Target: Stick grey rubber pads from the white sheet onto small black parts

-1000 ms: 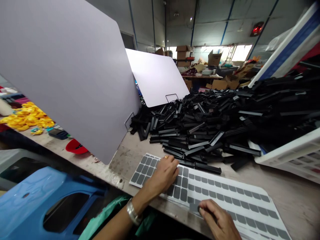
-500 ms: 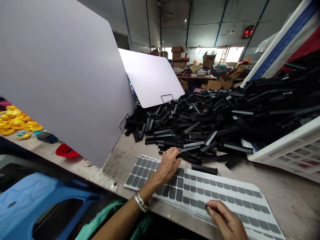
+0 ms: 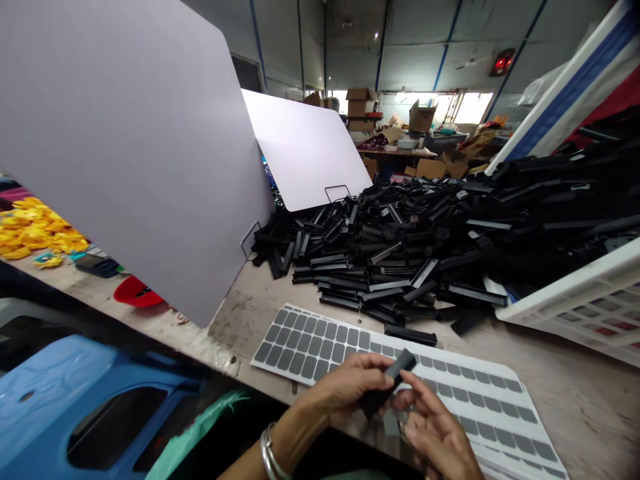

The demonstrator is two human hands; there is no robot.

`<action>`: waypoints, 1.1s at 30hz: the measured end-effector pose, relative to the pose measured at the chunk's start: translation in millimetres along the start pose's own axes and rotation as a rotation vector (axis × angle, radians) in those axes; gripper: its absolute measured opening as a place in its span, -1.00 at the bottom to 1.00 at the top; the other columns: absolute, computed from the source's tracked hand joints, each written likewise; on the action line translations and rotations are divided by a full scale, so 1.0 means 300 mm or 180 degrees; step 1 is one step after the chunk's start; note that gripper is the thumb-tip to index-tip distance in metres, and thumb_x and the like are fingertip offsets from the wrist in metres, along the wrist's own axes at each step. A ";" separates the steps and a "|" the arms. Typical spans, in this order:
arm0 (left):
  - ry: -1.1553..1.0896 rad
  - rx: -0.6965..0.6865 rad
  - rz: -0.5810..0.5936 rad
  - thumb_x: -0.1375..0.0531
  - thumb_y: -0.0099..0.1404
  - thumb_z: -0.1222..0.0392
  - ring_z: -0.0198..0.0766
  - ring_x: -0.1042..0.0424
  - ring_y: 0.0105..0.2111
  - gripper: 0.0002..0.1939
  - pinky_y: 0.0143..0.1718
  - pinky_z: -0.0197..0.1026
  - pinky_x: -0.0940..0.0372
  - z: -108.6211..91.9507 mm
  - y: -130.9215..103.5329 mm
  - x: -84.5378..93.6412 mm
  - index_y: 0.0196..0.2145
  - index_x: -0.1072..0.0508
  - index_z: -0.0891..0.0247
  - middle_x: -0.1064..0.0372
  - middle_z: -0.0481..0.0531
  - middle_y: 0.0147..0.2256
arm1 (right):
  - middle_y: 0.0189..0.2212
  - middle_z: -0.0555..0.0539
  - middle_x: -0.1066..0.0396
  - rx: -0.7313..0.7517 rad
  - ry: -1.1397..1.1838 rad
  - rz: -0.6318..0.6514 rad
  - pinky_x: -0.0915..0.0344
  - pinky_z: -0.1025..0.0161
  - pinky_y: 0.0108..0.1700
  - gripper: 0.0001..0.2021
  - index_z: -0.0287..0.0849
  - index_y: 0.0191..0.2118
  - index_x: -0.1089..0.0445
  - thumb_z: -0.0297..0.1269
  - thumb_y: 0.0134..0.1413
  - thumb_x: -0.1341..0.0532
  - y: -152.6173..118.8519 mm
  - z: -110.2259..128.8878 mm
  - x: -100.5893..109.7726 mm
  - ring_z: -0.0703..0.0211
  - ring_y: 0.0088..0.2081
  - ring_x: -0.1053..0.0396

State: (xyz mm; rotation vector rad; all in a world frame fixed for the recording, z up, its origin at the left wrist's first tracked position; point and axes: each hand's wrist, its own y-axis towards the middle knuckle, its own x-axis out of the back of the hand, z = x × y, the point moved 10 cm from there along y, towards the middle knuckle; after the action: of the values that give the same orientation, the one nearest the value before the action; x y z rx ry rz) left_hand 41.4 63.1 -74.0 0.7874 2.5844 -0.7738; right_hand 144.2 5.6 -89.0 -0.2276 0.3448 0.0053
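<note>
A black plastic piece is gripped in my left hand, tilted over the front edge of the sticker sheet. Close on its right, my right hand has its fingers curled, with the thumb and a finger pinching a small grey sticker just below the piece. A fingertip of the right hand reaches the piece's side. The white sheet with rows of grey rounded stickers lies on the table under and behind both hands.
A big heap of black plastic pieces covers the table behind the sheet. White boards stand at the left. A white crate is on the right. A blue stool, yellow items and a red object are at the left.
My left hand has come back from the heap's edge toward me with a black piece in it. My right hand has moved slightly left and up, beside the piece, with a sticker now visible at its fingers.
</note>
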 end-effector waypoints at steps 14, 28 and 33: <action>0.0163 -0.0104 0.0818 -0.49 -0.03 0.14 -0.23 -0.39 -0.21 -0.31 -0.07 -0.12 -0.23 -0.034 -0.086 -0.059 0.07 -0.46 0.27 -0.43 0.07 -0.22 | -0.08 -0.12 -0.49 -0.0856 0.1162 0.0194 -0.07 0.48 -0.66 -0.37 0.04 0.14 -0.39 -0.20 -0.14 -0.42 0.011 -0.049 0.027 0.44 -0.61 -0.30; 0.2641 -0.1699 -0.0285 -0.21 0.24 0.37 -0.08 -0.15 0.12 -0.57 0.16 -0.08 -0.11 -0.153 -0.144 -0.088 0.05 -0.44 0.12 -0.19 0.12 0.03 | -0.49 0.06 -0.41 -0.0904 0.0835 0.0063 -0.04 0.51 -0.74 -0.51 -0.03 0.00 -0.51 -0.15 -0.14 -0.45 0.019 -0.095 0.003 0.47 -0.73 -0.19; 0.2191 -0.1975 -0.0305 -0.15 0.17 0.45 -0.18 -0.32 -0.11 -0.70 -0.02 -0.19 -0.15 -0.164 -0.139 -0.062 -0.18 -0.51 0.20 -0.41 0.00 -0.21 | -0.55 0.06 -0.36 -0.0781 0.0479 -0.0028 -0.03 0.51 -0.71 -0.58 -0.16 -0.12 -0.51 -0.09 -0.12 -0.45 0.017 -0.060 0.012 0.51 -0.73 -0.08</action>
State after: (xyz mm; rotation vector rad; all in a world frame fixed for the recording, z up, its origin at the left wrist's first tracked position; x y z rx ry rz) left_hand 24.2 55.0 -9.8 0.8163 3.1846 0.3743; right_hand 141.3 6.5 -107.9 -0.4741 0.4936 0.0218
